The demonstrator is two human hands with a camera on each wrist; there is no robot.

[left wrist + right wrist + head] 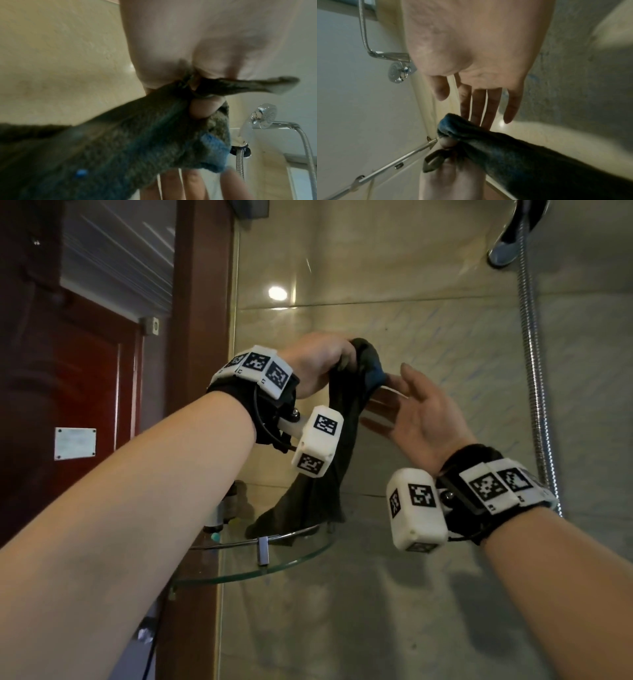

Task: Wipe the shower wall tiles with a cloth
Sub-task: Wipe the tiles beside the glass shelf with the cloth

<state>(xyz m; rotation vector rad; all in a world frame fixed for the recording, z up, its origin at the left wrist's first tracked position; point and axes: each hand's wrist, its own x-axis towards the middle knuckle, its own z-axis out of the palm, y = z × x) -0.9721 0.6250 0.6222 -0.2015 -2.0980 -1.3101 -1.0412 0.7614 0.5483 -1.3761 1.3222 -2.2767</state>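
Our left hand grips the cloth at its top — soft, limp; right hand open, fingers straight, ready to gather the hanging end.

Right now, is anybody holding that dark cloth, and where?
Yes. The left hand grips the cloth at its bunched top end. The right hand is open beside it, holding nothing.

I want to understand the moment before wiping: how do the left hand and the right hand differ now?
The left hand grips the dark cloth with curled fingers; the right hand holds nothing, its fingers straight. The left hand shows its back in the head view, the right hand its palm. Both are raised before the tiled wall and wear wrist cameras.
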